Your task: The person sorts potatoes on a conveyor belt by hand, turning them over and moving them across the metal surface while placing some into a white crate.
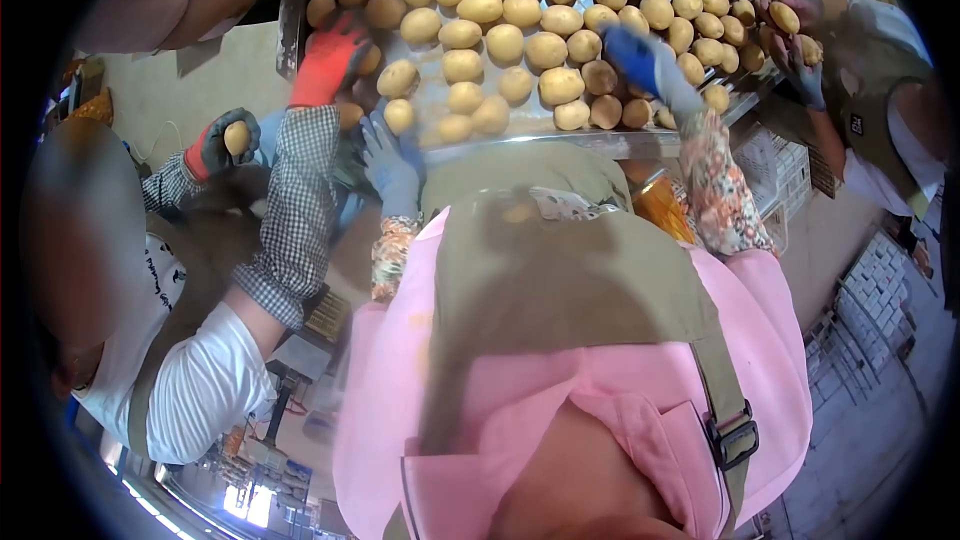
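Many yellow-brown potatoes [520,15] lie on a metal sorting table [600,143] in front of me. My left hand [390,165], in a blue glove with a floral sleeve, rests at the table's near edge with fingers spread, just below a small potato [398,117]; it holds nothing. My right hand [645,65], also blue-gloved, reaches over the potatoes at the right and touches a brownish potato [600,77]. It is blurred, so its grip is unclear.
A co-worker in checked sleeves stands at my left: one red-gloved hand [328,60] on the potatoes, the other hand [222,143] holding a potato. Another person's gloved hands [790,35] hold potatoes at the far right. White crates [790,175] stand below the table's right end.
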### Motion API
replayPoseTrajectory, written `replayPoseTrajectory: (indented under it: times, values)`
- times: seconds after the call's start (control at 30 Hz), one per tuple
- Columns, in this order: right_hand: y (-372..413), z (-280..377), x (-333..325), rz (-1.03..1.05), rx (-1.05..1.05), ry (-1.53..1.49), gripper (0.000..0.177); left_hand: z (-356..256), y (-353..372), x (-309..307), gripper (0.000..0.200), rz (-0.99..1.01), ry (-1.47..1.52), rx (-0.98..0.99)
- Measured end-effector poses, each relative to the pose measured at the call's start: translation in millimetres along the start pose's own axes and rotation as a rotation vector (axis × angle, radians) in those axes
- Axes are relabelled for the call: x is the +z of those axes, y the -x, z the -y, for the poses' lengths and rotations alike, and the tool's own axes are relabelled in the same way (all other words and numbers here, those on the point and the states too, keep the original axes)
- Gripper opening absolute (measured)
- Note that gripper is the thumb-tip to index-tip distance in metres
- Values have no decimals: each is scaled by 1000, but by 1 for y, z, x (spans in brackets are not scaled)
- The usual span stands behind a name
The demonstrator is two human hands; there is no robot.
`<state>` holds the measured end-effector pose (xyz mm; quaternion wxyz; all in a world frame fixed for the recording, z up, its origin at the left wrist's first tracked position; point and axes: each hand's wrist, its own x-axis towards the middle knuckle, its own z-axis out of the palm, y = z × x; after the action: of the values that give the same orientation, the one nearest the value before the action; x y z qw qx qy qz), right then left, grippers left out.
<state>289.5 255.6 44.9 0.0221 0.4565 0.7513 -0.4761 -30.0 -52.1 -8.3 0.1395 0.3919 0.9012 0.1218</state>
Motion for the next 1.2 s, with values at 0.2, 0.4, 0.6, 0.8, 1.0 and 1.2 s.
replayPoseTrajectory:
  times: [0.2, 0.4, 0.6, 0.8, 1.0, 1.2]
  values:
    - [-70, 62, -12, -188, 283, 741, 43, -20, 8, 6, 58, -144, -142, 186]
    - [-71, 31, -20, -346, 82, 425, 53, -68, -8, -11, 51, -102, 90, 300]
    - [-7, 59, -12, -455, -120, -146, 51, -112, -26, -15, 35, 103, 667, 282]
    - [6, 55, 40, -183, -119, -17, 49, -140, -39, -19, 49, 239, 254, 546]
    - [-67, 55, -7, -315, -165, -53, 41, -89, -31, -34, 57, 224, -194, 497]
    - [-127, 46, -4, -51, -69, 514, 69, -32, -13, -45, 61, 251, -155, 246]
